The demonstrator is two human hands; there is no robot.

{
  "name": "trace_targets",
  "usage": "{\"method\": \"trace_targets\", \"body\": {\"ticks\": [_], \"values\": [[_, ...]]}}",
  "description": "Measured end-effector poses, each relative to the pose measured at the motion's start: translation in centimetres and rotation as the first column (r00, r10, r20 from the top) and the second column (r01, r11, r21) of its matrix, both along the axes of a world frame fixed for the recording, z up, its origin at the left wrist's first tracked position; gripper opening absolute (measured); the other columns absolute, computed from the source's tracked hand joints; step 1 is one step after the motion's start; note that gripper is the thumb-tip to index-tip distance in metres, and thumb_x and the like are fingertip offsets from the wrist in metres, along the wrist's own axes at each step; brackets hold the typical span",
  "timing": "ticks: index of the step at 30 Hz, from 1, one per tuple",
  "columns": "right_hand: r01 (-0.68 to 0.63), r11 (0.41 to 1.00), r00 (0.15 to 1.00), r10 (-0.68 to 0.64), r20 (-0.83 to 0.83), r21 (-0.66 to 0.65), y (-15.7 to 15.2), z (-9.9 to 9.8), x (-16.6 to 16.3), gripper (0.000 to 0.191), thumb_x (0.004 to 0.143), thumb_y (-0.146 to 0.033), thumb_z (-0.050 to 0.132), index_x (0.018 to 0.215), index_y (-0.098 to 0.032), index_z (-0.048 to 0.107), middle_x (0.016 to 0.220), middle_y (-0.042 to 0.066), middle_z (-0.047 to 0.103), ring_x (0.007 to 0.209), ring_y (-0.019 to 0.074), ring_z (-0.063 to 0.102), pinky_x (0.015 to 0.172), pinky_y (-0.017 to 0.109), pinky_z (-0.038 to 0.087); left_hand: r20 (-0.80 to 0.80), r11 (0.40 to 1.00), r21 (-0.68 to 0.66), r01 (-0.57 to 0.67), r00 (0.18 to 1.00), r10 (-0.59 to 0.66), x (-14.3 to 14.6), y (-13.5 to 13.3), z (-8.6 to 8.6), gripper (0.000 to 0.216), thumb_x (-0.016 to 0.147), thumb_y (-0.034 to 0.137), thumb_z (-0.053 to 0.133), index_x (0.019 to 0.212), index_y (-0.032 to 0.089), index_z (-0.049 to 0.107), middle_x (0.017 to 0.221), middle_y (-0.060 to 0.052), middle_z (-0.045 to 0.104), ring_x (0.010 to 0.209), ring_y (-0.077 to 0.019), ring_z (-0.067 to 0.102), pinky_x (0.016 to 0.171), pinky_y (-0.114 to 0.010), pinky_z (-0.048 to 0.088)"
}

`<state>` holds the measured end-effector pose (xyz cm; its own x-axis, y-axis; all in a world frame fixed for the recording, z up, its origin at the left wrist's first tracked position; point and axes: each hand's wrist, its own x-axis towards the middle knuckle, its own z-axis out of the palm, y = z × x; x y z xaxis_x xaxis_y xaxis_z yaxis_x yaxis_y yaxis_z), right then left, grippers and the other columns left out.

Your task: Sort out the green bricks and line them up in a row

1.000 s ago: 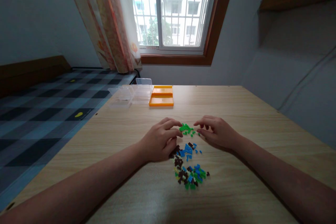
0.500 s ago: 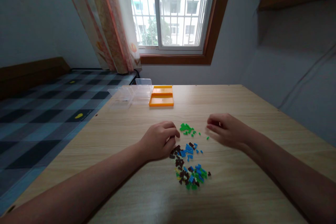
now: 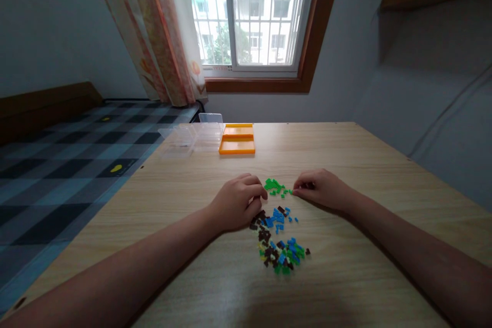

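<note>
My left hand [image 3: 241,202] rests on the table left of the small toy bricks, fingers loosely curled, with a gap between thumb and forefinger. Nothing shows in it. Its fingertips lie between the green bricks [image 3: 273,186] and the dark brown bricks [image 3: 264,236]. On the other side, my right hand [image 3: 322,189] has thumb and forefinger pinched at a tiny green brick [image 3: 291,192], at the right edge of the green group. Blue bricks [image 3: 277,216] lie just below, and a mixed pile [image 3: 282,256] of brown, blue, green and yellow bricks sits closest to me.
An orange two-part tray [image 3: 237,151] stands at the back of the wooden table [image 3: 346,277]. Beside it on the left are clear plastic boxes [image 3: 179,143]. A bed with a checked cover [image 3: 77,164] adjoins the table's left side; a window [image 3: 261,15] is ahead.
My right hand has moved left to the green bricks, and its fingers have closed at a tiny green one. The stray green brick farther right no longer shows. My left hand has barely shifted.
</note>
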<state>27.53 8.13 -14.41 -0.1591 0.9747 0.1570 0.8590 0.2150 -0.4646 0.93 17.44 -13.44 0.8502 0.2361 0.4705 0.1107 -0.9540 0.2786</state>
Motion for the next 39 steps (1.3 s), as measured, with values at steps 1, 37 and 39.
{"method": "trace_targets", "body": {"ticks": [1,37,39], "values": [[0.028,0.999,0.999,-0.028,0.016,0.031,0.2,-0.1,-0.4,0.019,0.089,-0.033,0.065,0.084,-0.018,0.075,0.076,0.003,0.068,0.067,0.0129,0.058,0.064,0.024,0.038,-0.003,1.0,-0.004,-0.003,1.0,0.003,0.0,0.0,0.0,0.023,0.079,0.011,0.049,0.084,0.018,0.07,0.087,-0.007,0.067,0.082,-0.0199,0.059,0.076,-0.034,0.051],[-0.323,0.918,0.946,0.31,-0.09,-0.232,-3.5,2.7,-3.4,0.015,0.082,-0.013,0.06,0.089,-0.018,0.072,0.07,-0.003,0.062,0.061,0.0081,0.05,0.056,0.019,0.034,-0.084,0.992,-0.097,0.078,0.993,-0.086,-0.5,-0.3,0.7,0.02,0.092,0.019,0.047,0.088,0.017,0.067,0.082,-0.004,0.065,0.071,-0.0154,0.059,0.063,-0.026,0.044],[-0.337,0.916,0.941,0.32,-0.114,-0.217,-3.5,2.7,-3.3,0.015,0.081,-0.012,0.061,0.088,-0.017,0.073,0.07,-0.002,0.062,0.061,0.0082,0.052,0.057,0.019,0.036,-0.087,0.992,-0.1,0.077,0.993,-0.086,-0.5,-0.3,0.7,0.02,0.092,0.019,0.047,0.088,0.017,0.067,0.081,-0.004,0.065,0.071,-0.0155,0.059,0.064,-0.026,0.044]]}}
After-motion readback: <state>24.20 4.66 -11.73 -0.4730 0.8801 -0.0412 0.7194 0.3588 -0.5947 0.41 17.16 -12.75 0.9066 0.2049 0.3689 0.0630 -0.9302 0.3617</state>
